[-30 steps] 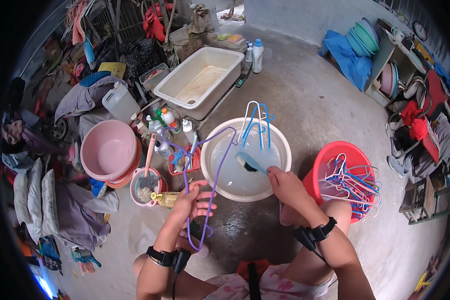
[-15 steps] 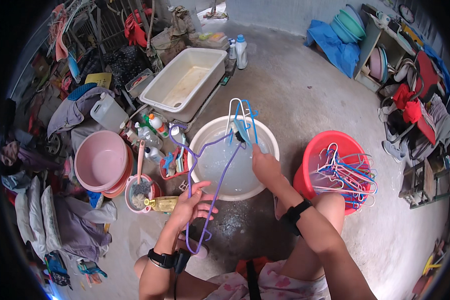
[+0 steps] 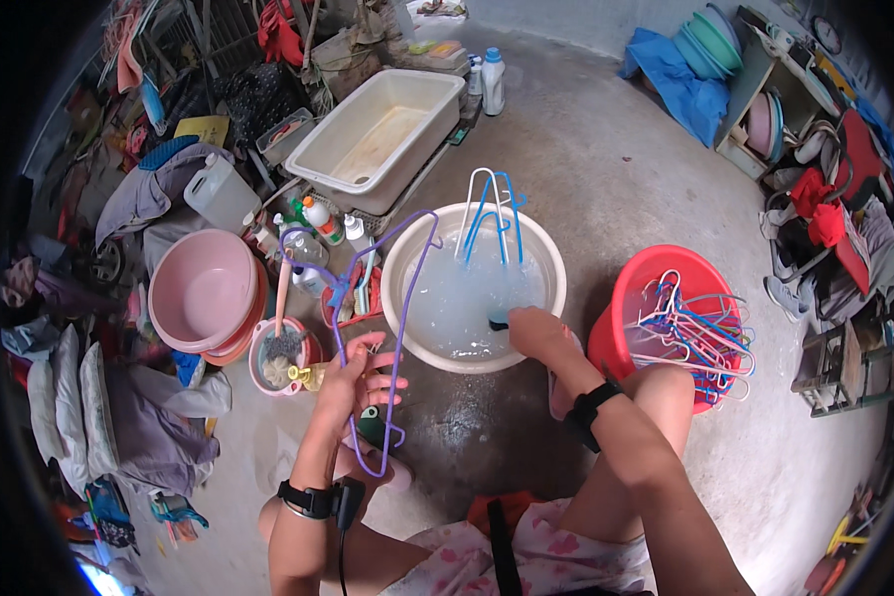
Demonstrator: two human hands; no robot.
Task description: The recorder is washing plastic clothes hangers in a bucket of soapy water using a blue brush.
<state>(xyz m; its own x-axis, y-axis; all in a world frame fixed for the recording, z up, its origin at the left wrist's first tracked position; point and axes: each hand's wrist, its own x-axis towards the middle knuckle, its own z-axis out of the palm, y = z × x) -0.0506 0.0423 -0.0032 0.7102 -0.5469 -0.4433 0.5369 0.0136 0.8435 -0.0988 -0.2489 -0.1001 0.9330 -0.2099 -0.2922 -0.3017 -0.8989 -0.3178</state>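
A purple clothes hanger [image 3: 339, 290] is held in my left hand [image 3: 352, 383], left of the round whitish basin [image 3: 467, 367]. My fingers are partly spread around one side of its frame. My right hand [image 3: 541, 335] is closed round a scrub brush, lowered to the near right part of the basin. Only a dark bit of the brush [image 3: 500, 325] shows; my hand and the cloudy water [image 3: 442, 303] hide the rest. A white hanger [image 3: 466, 221] and blue hangers [image 3: 513, 221] lean at the basin's far side, partly in the water.
Right of the basin, a red bucket [image 3: 616, 338] holds many hangers. At left stand a pink basin [image 3: 201, 288], a small pail with a long-handled brush [image 3: 280, 288], and several bottles [image 3: 323, 221]. Beyond lies a rectangular tub [image 3: 437, 119]. Cloths are piled far left.
My right hand has brought the brush from the purple hanger down to the water. My left hand has shifted left with the hanger, away from over the basin.
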